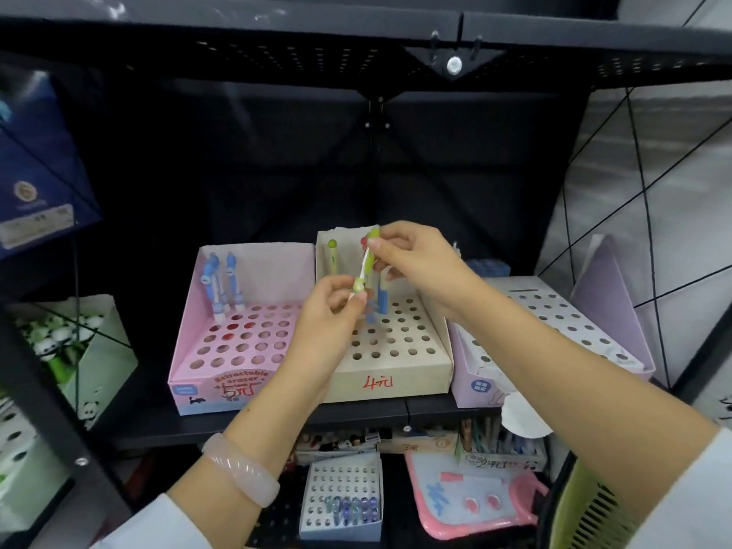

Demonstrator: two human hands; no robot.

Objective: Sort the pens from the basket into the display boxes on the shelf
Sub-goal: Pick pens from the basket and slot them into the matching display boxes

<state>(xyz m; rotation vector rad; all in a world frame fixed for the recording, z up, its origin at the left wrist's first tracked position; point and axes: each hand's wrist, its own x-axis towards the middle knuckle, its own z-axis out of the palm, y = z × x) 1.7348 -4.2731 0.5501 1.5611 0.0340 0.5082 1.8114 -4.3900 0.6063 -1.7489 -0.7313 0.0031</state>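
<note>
two hands, left hand [328, 307] and right hand [408, 251], pinch one green pen [367, 259] above beige box [390, 384]; risk: tip misses hole, topples neighbours.

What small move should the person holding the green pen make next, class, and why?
Probably lower the green pen tip-first into a free hole of the beige display box. Both the left hand and right hand pinch it at its ends right above that box, where a similar green-topped pen already stands and many holes look empty.
</note>
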